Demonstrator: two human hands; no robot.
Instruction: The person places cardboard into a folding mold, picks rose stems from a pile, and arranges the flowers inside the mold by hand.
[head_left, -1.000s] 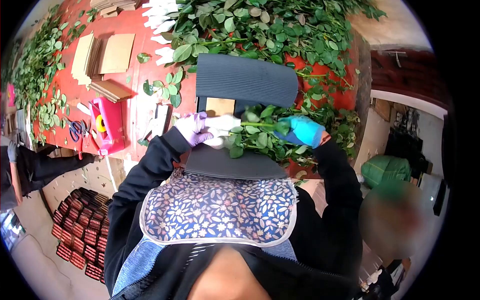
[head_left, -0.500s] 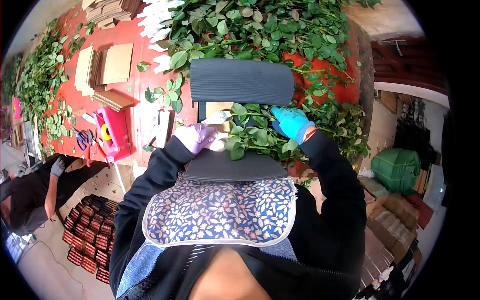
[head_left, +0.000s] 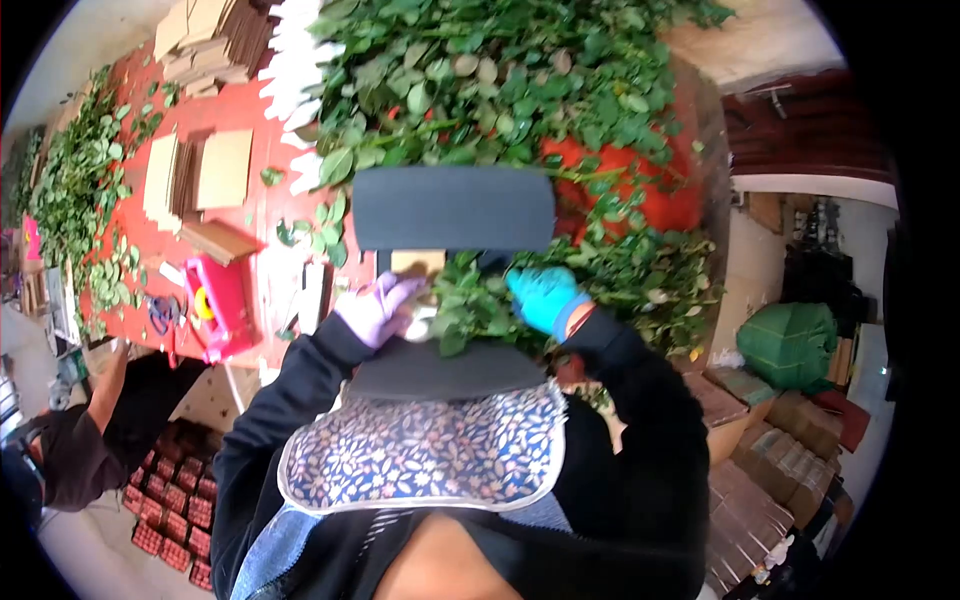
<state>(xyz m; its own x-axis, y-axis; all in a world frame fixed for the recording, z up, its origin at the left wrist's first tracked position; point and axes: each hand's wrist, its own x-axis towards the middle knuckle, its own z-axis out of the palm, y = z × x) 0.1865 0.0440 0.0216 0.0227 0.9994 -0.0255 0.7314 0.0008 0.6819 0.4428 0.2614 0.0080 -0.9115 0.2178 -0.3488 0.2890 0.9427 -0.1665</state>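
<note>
Left fingers [head_left: 388,300] and right fingers [head_left: 530,292], grip unclear, flank leaves [head_left: 468,300] above a red table [head_left: 225,112] near boxes [head_left: 790,455].

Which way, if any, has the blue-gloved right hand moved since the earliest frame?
Yes, leftward: the right hand now sits farther from the right edge of the red table than it did in the earliest picture.

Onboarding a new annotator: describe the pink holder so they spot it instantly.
On the red table, go left from the purple-gloved left hand to the near edge. There, just right of the scissors, sits the pink holder. Its bright pink body with a round yellow piece inside sets it apart from the brown cardboard beyond.
</note>
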